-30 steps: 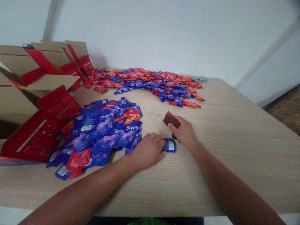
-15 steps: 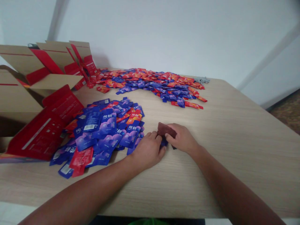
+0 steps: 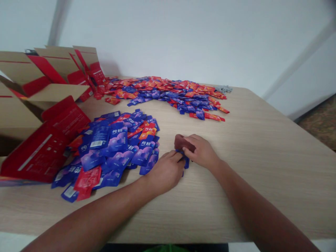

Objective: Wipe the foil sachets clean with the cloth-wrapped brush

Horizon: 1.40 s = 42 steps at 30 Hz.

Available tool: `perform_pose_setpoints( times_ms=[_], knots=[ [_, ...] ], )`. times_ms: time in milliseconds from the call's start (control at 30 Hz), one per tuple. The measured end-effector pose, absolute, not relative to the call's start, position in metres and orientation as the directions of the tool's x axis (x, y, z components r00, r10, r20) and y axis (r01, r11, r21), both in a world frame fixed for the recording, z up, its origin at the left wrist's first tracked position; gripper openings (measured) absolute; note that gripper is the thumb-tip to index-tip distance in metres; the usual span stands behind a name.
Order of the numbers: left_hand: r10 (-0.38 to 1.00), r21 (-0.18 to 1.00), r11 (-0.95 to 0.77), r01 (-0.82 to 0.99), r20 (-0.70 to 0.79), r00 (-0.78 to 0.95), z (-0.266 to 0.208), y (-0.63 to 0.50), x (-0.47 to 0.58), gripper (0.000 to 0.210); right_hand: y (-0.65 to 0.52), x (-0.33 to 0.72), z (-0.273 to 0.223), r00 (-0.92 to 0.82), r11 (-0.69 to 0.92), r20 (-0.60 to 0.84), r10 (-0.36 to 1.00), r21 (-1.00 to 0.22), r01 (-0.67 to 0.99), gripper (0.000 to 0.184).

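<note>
My right hand (image 3: pixel 203 150) is closed around a reddish-brown, smooth piece (image 3: pixel 181 142) with a rounded end; its exact kind I cannot make out. Directly below it lies a blue sachet (image 3: pixel 187 162), mostly covered by my hands. My left hand (image 3: pixel 168 169) has its fingers bent onto that sachet from the left, the fingertips close to the brown piece. To the left of my left hand spreads a pile of blue-purple sachets (image 3: pixel 118 140), with some red and orange ones among them, such as a red sachet (image 3: pixel 88 178) lying face down at the front.
Opened cardboard boxes (image 3: pixel 34 150) with red printed flaps stand along the left. A long heap of red, orange and blue sachets (image 3: pixel 168 92) runs across the back of the wooden table (image 3: pixel 262 168) by the wall. A grey crumpled item (image 3: pixel 224 89) lies at its right end.
The brown piece has tilted slightly, its end more rounded toward me. More of the blue sachet shows beneath my hands. The whole view has shifted a little.
</note>
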<state>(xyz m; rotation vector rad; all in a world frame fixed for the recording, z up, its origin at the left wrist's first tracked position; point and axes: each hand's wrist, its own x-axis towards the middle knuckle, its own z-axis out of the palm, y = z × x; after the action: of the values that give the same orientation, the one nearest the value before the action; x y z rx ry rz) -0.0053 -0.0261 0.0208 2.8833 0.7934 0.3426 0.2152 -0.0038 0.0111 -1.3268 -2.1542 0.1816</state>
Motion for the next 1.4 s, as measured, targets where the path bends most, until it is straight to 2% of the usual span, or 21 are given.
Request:
perform_pose_setpoints(
  times_ms=[100,233,567,767,900,1133,1400],
  knots=[
    [0.503,0.163,-0.863,0.479,0.177,0.846,0.017,-0.025,-0.005,0.018,-0.011,0.209,0.020,-0.423,0.558,0.378,0.824,-0.406,0.724,0.024],
    [0.510,0.159,-0.858,0.488,0.157,0.846,0.015,-0.025,-0.006,0.017,-0.013,0.208,0.023,-0.456,0.572,0.349,0.818,-0.428,0.699,0.020],
    [0.533,0.179,-0.843,0.507,0.151,0.833,0.025,-0.028,-0.007,0.020,0.001,0.213,0.011,-0.252,0.382,0.324,0.912,-0.446,0.810,0.035],
    [0.545,0.204,-0.834,0.513,0.158,0.823,0.024,-0.027,-0.007,0.017,-0.008,0.209,0.020,-0.370,0.475,0.311,0.876,-0.416,0.775,0.021],
    [0.544,0.197,-0.834,0.515,0.143,0.827,0.024,-0.027,-0.007,0.017,-0.011,0.207,0.022,-0.408,0.500,0.293,0.865,-0.431,0.751,0.020],
    [0.554,0.225,-0.827,0.515,0.169,0.815,0.022,-0.027,-0.007,0.019,-0.004,0.209,0.012,-0.317,0.426,0.300,0.899,-0.437,0.793,0.026],
    [0.557,0.247,-0.819,0.518,0.124,0.821,0.030,-0.028,-0.006,0.018,0.004,0.211,0.002,-0.124,0.262,0.326,0.937,-0.422,0.868,0.028]
  ],
)
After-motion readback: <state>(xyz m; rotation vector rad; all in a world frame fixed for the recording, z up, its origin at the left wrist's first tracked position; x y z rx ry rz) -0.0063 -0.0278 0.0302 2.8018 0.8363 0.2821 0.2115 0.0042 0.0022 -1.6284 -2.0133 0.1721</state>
